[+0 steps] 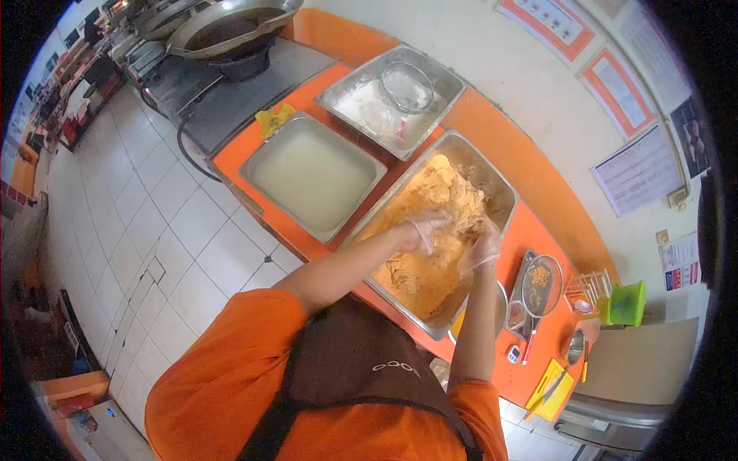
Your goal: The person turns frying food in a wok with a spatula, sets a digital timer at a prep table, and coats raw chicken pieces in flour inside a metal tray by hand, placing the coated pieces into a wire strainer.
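Observation:
Both my hands wear clear plastic gloves and are inside a deep metal tray (pixel 440 332) of orange-tinted breading flour (pixel 415 265). My left hand (pixel 429 229) lies over the middle of the flour, its fingers stretched toward the right and somewhat blurred. At the tray's right side, my right hand (pixel 483 244) touches a clump of flour-coated pieces (pixel 453 192); its fingertips are partly hidden among them. What kind of food is under the coating cannot be made out.
Left of the flour tray is a metal pan of cloudy liquid (pixel 311 173). Behind stands a tray of white flour (pixel 369 115) holding a round sieve (pixel 407 86). A strainer (pixel 542 286), a small timer (pixel 514 353) and a knife on a yellow board (pixel 550 388) lie right. Woks (pixel 231 34) sit back left.

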